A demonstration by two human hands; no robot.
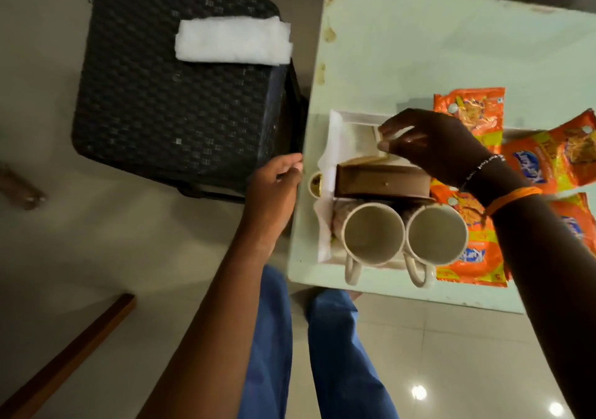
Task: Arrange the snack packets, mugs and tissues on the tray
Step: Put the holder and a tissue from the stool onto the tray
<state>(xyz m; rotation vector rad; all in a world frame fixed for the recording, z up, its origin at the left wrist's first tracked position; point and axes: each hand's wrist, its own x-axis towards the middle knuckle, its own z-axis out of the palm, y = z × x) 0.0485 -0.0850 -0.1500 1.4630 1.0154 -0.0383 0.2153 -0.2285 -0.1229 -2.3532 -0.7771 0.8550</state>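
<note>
**Tray half dressed, tissues waiting on the stool**

I am holding my right hand over the far end of the white tray, thumb and forefinger pinching a small pale piece I cannot identify. My left hand is hanging loosely curled and empty just off the pale table edge. Two cream mugs are standing side by side at the tray's near end, behind them a brown box. Orange snack packets are lying along and beyond the tray's right side. The folded white tissues are sitting on the black woven stool, well apart. I judge the arranging midway; next my left hand needs to fetch those tissues.
</note>
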